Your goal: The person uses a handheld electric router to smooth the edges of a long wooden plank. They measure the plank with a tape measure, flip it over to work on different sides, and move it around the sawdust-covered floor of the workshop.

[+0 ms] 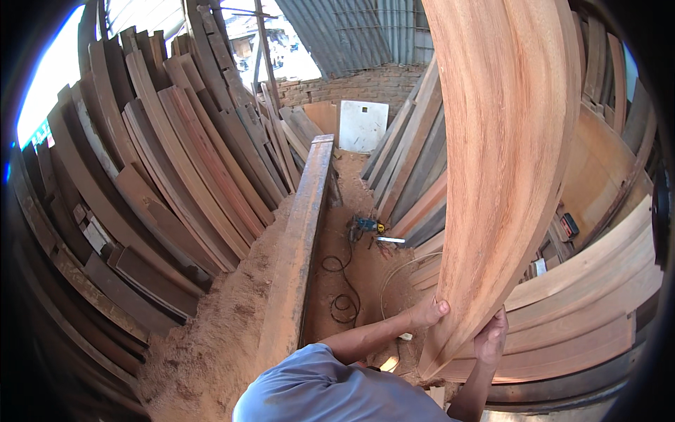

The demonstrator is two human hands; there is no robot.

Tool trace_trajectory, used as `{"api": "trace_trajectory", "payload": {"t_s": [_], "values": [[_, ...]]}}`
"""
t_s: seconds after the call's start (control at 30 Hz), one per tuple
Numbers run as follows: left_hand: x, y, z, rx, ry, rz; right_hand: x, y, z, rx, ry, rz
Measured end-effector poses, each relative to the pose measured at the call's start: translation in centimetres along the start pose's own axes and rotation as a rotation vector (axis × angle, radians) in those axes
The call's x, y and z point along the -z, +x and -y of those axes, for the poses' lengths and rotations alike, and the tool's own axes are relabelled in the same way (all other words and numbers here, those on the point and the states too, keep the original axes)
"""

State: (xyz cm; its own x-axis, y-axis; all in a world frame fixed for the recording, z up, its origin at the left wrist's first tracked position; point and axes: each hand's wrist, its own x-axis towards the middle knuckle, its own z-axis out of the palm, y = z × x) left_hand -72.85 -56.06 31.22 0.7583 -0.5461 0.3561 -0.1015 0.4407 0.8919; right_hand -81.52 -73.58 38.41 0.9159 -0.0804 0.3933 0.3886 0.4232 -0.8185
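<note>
A broad, reddish-brown wooden plank stands upright in front of me, slightly tilted, its top running out of view. My left hand grips its left edge near the lower end, with the thumb showing against the wood. On the opposite edge, a little lower, my right hand is closed with bent fingers around the plank. Part of the left hand's fingers is hidden behind the board. The plank's lower end narrows to a corner beside my left forearm.
Many boards lean along the left. A long beam runs away from me over sawdust. A blue power tool with a black cable lies right of it. More boards are stacked at right; a white panel stands far back.
</note>
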Motion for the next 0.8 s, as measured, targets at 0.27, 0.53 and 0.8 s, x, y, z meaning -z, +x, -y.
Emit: {"api": "trace_trajectory", "payload": {"t_s": [0.27,0.53,0.8], "values": [[5.2,-2.3,-0.6,-0.01,0.029,-0.041,12.7,-1.7,-19.0,-0.498,-0.409,-0.058],[7.8,-3.8,-1.3,0.007,-0.027,-0.141,13.6,-3.2,-29.2,-0.647,-0.362,0.106],[10.3,-3.0,0.2,0.012,0.016,-0.282,11.4,-0.5,-32.7,-0.893,-0.474,0.361]]}}
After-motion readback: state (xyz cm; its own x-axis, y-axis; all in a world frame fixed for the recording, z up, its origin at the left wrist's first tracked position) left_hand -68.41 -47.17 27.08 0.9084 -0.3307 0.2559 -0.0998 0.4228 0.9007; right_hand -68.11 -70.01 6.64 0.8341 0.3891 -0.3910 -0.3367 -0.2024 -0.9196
